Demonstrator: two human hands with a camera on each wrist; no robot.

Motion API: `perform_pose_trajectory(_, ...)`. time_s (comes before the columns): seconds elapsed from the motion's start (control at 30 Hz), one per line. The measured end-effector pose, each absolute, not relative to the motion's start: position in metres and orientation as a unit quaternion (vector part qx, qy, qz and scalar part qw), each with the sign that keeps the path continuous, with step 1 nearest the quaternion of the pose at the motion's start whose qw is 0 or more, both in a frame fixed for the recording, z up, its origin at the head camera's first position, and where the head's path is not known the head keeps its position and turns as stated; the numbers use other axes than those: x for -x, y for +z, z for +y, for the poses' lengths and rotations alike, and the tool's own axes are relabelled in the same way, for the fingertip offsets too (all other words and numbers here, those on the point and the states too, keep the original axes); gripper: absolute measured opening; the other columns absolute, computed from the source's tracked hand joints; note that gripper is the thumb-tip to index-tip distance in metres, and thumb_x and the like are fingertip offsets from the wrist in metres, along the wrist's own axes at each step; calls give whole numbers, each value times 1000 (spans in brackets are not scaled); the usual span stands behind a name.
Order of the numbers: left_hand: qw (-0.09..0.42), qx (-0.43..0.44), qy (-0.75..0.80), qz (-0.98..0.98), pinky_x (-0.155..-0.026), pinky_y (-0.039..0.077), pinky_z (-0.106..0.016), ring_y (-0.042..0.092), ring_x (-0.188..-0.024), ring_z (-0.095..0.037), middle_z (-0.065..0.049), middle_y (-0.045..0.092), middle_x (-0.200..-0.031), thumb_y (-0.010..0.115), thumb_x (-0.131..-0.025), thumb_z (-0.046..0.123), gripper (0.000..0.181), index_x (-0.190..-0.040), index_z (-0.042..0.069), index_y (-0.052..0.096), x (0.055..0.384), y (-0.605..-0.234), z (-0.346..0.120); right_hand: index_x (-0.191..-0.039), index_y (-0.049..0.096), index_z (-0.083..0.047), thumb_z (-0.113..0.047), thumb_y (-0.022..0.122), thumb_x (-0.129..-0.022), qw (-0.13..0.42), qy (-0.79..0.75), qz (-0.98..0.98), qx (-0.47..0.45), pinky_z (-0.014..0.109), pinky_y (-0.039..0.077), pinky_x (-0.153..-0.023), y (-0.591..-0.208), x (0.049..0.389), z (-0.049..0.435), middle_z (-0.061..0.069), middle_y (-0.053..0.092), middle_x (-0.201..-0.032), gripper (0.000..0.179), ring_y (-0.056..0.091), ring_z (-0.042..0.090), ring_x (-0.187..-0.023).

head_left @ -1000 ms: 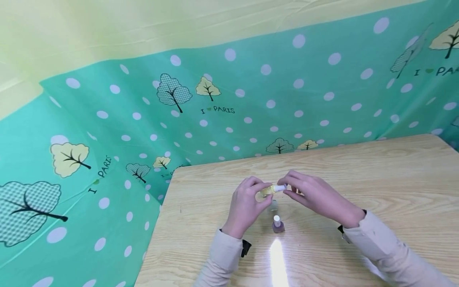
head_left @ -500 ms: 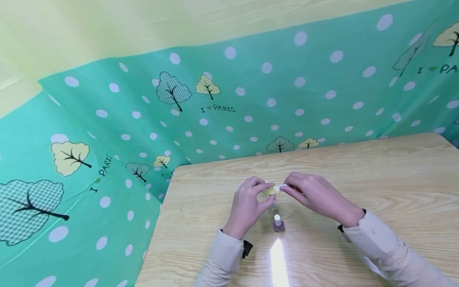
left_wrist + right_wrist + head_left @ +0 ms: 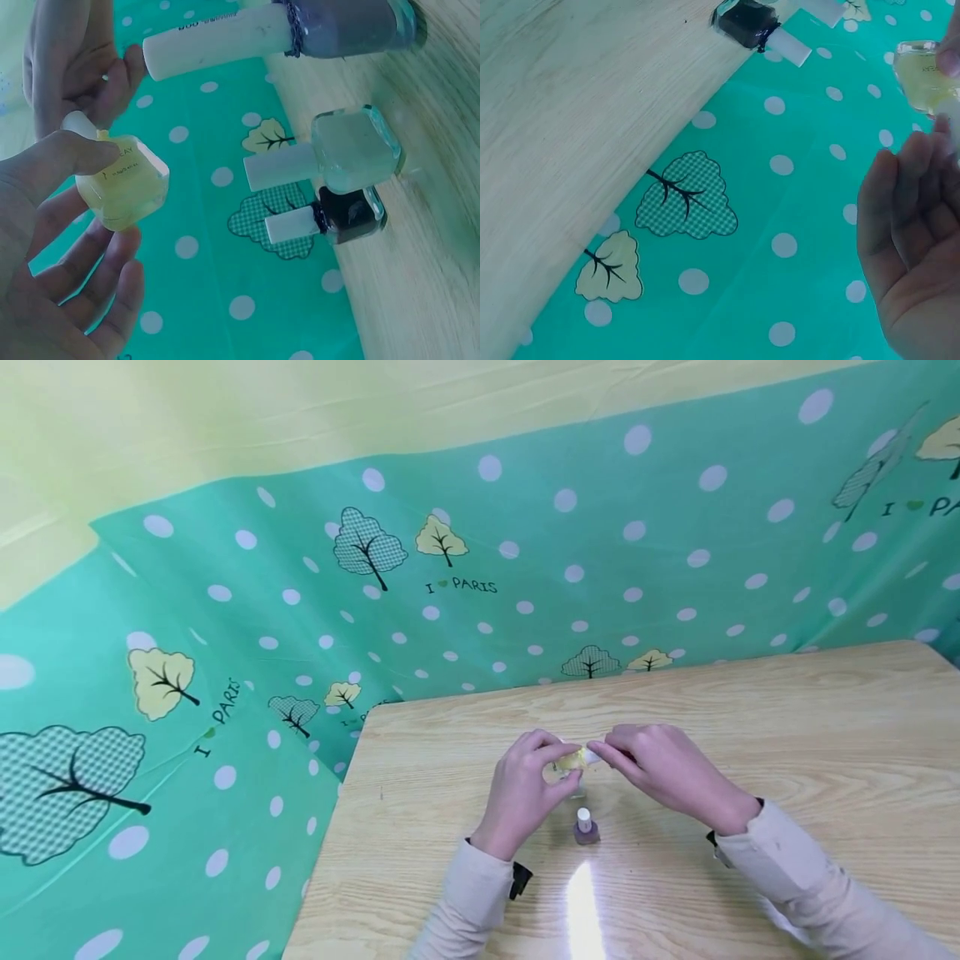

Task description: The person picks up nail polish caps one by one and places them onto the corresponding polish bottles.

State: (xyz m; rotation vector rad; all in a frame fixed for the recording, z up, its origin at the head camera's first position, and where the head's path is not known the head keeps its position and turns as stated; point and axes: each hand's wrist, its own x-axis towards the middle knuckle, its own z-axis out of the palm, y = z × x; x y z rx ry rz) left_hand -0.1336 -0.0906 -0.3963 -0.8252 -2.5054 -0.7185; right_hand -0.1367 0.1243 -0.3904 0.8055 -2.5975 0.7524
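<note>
Above the table, my left hand [image 3: 521,793] pinches a nail polish bottle [image 3: 127,187] of pale yellow polish between thumb and fingers. The bottle lies tilted, its white cap [image 3: 592,756] pointing right. My right hand [image 3: 667,768] grips that cap with thumb and fingers, which partly hide it. Below the hands, a purple nail polish bottle [image 3: 587,832] stands upright on the table. Behind it is a pale green nail polish bottle [image 3: 358,154], mostly covered by the left hand in the head view. A dark nail polish bottle [image 3: 350,216] stands beyond that in the left wrist view.
The wooden table [image 3: 750,718] reaches well to the right of the hands. A green dotted cloth [image 3: 480,627] hangs along its back and left edges. A bright light reflection [image 3: 583,910] lies in front of the purple bottle.
One second ago my right fingertips were at the cap's far end; the thumb and fingers have since shifted along and round the cap. The left hand keeps its grip. The head view has moved slightly.
</note>
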Motion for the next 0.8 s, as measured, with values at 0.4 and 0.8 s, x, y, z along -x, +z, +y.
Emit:
perform_pose_trajectory(0.4,205,281,-260,-901,-77,55,-22,63,-89,-10,4,68,-96,82,-79,18,27,-105,15,78,140,-397,-95,-115,67,-12,-17,73,-89,233,234,-851,-408,26,59,-73,-393,140,130,-4,66,-108,27,66,9,-88)
perform_pose_trajectory(0.8,203,287,-258,-900,-76,54,-21,62,-87,-11,4,67,-96,83,-79,19,27,-105,14,78,138,-398,-94,-100,68,-17,-18,69,-93,229,234,-864,-383,19,53,-61,-395,141,127,-13,62,-87,7,54,-3,-70)
